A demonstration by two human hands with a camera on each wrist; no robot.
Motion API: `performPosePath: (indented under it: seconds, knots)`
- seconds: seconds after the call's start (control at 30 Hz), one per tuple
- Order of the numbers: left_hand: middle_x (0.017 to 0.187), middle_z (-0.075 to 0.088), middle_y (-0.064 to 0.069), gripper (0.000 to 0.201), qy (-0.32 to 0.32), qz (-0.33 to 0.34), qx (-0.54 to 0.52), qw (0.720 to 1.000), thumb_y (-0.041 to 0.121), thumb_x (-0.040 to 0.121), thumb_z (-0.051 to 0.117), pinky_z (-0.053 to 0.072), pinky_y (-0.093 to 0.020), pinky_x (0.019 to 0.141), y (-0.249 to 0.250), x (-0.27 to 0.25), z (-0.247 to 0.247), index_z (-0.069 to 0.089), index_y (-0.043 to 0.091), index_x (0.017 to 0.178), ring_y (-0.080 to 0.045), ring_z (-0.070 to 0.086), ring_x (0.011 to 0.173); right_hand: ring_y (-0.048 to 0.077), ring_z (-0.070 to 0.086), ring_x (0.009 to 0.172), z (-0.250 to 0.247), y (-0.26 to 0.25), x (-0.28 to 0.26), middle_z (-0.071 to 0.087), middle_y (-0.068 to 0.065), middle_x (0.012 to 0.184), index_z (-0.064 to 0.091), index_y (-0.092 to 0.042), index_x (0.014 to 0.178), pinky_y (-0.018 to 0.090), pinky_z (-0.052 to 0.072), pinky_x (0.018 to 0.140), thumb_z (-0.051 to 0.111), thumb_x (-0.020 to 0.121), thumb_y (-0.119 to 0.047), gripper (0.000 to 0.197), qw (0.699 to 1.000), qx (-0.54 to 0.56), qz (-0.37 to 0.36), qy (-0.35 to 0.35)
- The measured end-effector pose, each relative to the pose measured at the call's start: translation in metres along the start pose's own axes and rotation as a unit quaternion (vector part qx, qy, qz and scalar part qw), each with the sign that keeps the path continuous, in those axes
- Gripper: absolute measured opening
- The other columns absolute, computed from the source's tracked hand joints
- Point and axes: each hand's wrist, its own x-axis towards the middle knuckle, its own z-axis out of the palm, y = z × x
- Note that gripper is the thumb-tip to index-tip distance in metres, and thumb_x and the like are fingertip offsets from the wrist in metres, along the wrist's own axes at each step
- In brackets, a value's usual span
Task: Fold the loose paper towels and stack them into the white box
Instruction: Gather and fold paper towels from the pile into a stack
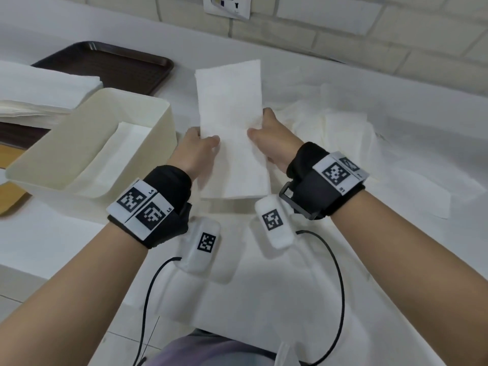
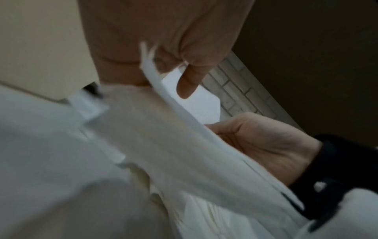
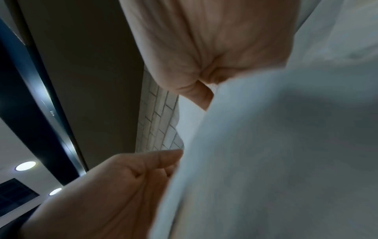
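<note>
- A folded towel (image 1: 232,128), a long white rectangle of soft, faintly embossed paper, is held in the air just right of the box (image 1: 87,143).
- Its left edge is pinched by the left hand (image 1: 196,151), thumb on top and fingers underneath.
- Its right edge is gripped by the right hand (image 1: 272,143), thumb laid across the face and fingers curled behind.
- In the left wrist view, several thin layered edges of the towel (image 2: 184,137) are seen between thumb and fingers.
- The box is a cream, smooth-walled plastic rectangle with rounded corners; a flat white sheet (image 1: 124,143) is seen lying inside it.
- Loose, crumpled towels (image 1: 343,128) are spread on the white counter (image 1: 52,247) well right of the box, beyond the right hand.
- A neat stack of flat towels (image 1: 39,93) lies just behind the box, on a dark brown textured tray (image 1: 126,67).
</note>
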Motion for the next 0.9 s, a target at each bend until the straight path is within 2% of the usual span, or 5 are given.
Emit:
performPosePath:
  seconds: [0.13,0.3,0.5,0.7,0.9]
  knots:
    - [0.085,0.047,0.011,0.039,0.015,0.050,0.058,0.997,0.006,0.091,0.047,0.040,-0.016,0.061,0.005,-0.008,-0.005,0.032,0.009,0.128,-0.007,0.051,0.077,0.024,0.050,0.094,0.009,0.003,0.003,0.047,0.011,0.112,0.022,-0.013,0.120,0.033,0.045,0.074,0.032,0.093,-0.001,0.031,0.998,0.061,0.003,-0.020]
    - [0.082,0.048,0.009,0.041,0.021,0.080,0.095,0.992,-0.002,0.087,0.047,0.038,-0.003,0.046,0.008,-0.023,-0.017,0.035,0.007,0.125,-0.003,0.049,0.071,0.028,0.056,0.104,0.012,-0.006,0.006,0.049,0.020,0.126,0.023,-0.015,0.112,0.038,0.047,0.090,0.045,0.092,-0.003,0.032,0.996,0.081,-0.043,-0.017]
    - [0.103,0.062,-0.008,0.051,0.029,0.054,0.143,0.988,0.027,0.062,0.049,0.050,-0.049,0.085,0.008,-0.043,-0.036,0.046,0.016,0.112,-0.028,0.061,0.093,0.015,0.059,0.072,-0.002,-0.027,0.011,0.053,0.005,0.106,0.036,-0.014,0.127,0.025,0.054,0.051,0.050,0.089,0.001,0.043,0.993,0.067,-0.096,-0.023]
    - [0.100,0.059,-0.001,0.035,0.070,0.052,0.111,0.990,0.008,0.084,0.053,0.042,-0.027,0.069,0.006,-0.048,-0.058,0.048,0.016,0.118,-0.021,0.056,0.090,0.018,0.058,0.065,0.008,-0.042,0.020,0.052,0.010,0.103,0.044,-0.018,0.126,0.033,0.058,0.055,0.055,0.085,0.005,0.048,0.990,0.043,-0.105,-0.089]
    - [0.081,0.063,-0.002,0.066,0.068,0.090,0.057,0.992,0.002,0.082,0.060,0.051,-0.027,0.063,0.012,-0.063,-0.094,0.031,0.038,0.129,-0.014,0.063,0.067,0.014,0.053,0.069,0.019,-0.070,0.028,0.052,0.002,0.097,0.060,-0.014,0.097,0.023,0.053,0.054,0.054,0.085,0.007,0.026,0.977,0.039,-0.159,-0.139]
